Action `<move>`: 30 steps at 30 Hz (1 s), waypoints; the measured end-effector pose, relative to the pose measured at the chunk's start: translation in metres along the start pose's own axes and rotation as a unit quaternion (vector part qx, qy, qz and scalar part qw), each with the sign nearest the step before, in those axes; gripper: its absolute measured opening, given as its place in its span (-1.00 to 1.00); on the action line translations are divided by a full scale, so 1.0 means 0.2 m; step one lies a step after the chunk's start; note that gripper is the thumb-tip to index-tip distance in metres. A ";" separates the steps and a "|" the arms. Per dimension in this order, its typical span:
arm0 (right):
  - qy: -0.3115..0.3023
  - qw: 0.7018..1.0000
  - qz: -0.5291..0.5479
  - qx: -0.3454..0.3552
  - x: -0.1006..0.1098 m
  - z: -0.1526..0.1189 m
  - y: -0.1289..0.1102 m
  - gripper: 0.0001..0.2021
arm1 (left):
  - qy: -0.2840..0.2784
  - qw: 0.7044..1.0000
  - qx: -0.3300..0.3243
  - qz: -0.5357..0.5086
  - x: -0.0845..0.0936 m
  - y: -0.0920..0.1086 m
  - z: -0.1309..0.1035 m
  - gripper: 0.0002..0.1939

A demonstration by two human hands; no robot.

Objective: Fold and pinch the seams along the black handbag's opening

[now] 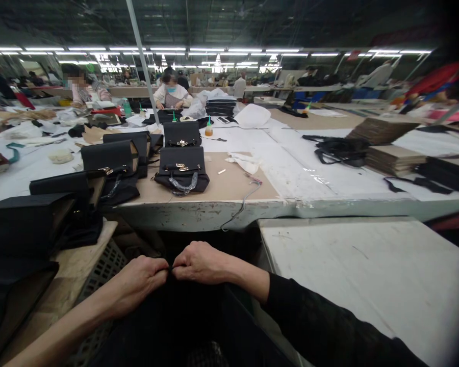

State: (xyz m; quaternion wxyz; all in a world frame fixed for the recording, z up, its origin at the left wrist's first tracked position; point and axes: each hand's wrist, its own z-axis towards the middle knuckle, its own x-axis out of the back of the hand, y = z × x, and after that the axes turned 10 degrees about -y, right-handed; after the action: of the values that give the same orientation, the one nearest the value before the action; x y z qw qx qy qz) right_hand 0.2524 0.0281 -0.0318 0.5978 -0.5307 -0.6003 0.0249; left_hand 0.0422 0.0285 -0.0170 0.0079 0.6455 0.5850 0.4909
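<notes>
My left hand (141, 278) and my right hand (201, 262) meet in front of my body, below the table's front edge. Both have their fingers pinched together, knuckles nearly touching. Something small and dark shows between the fingertips, but it merges with the black area beneath and I cannot make out what it is. Beyond the hands, on the table, stands a black handbag (183, 158) with a gold clasp and a plastic-wrapped handle. Another black handbag (181, 133) is right behind it. More black bags (107, 155) line the left side, reaching close to my left forearm.
A long worktable (313, 168) spans the view, with a glue bottle (208, 127), a thin cord (248, 192) and stacked brown boards (396, 160) on it. At right is a pale side table (367, 270); a plastic crate (103, 270) is at left. Co-workers sit farther back.
</notes>
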 end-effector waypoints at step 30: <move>-0.031 0.996 0.067 0.043 0.01 -0.11 0.00 -0.66 | 0.000 0.975 0.077 -0.207 -0.07 -0.04 -0.41 -0.49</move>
State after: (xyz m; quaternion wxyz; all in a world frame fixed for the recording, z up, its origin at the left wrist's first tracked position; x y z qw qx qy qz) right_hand 0.2692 0.0151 -0.0243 0.5981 -0.5425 -0.5800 0.1077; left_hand -0.0136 -0.0266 0.0120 0.0595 0.5089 0.7424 0.4317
